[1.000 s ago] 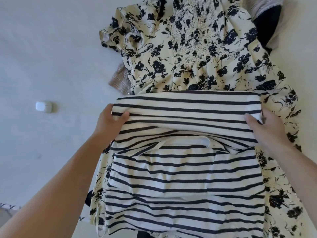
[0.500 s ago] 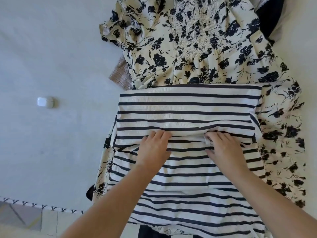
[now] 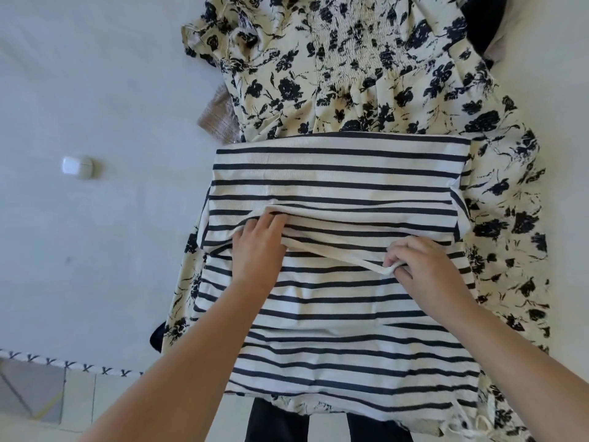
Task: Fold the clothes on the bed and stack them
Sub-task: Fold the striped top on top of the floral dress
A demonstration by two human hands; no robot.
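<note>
Striped shirt [image 3: 338, 173] edge now pinched and lifted by right hand [image 3: 424, 266], left hand [image 3: 258, 250] flat, moved left

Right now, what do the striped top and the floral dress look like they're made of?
Striped top: looks like matte cotton knit, with a fine ribbed grain and soft, thick folds. Floral dress: looks like thin woven fabric, perhaps cotton or viscose, matte, with a gathered, smocked chest panel.
</note>
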